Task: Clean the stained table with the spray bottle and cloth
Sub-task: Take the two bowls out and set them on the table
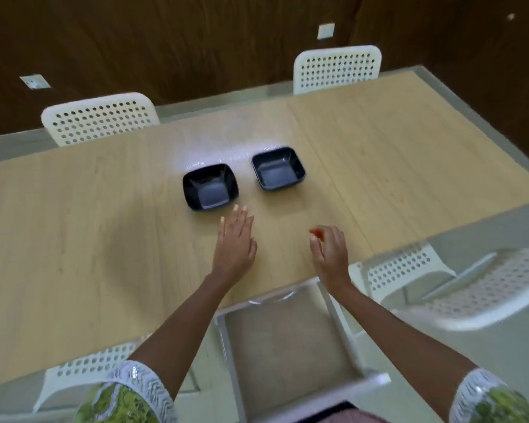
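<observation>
Both arms reach forward over a light wood bench [74, 239] seen from above. The left hand [235, 242] is stretched out flat with its fingers straight and close together, palm down, hovering over or resting on the bench surface just near of the left of two dark square bowls; its fingertips end just short of that bowl's near rim. The right hand [330, 254] is held to the right of it, well apart from the left hand, with its fingers curled inward and its fingertips pinched on a small orange-red piece [315, 232]; what that piece is cannot be told, as it is small and blurred. The left bowl [209, 187] and the right bowl [278, 168] stand side by side near the middle of the bench, close but not touching, and both look empty. A pale glare lies on the bench just far of the bowls. No spray bottle or cloth shows anywhere in view, and no stain can be made out on the wood. White perforated chairs stand around the bench: two at the far edge [100, 119] [338, 68], one at the right [458, 288], one at the near left [83, 374]. A white-framed stool seat [287, 346] sits at the near edge between the arms. Patterned green and white sleeves [126, 395] cover the upper arms.
</observation>
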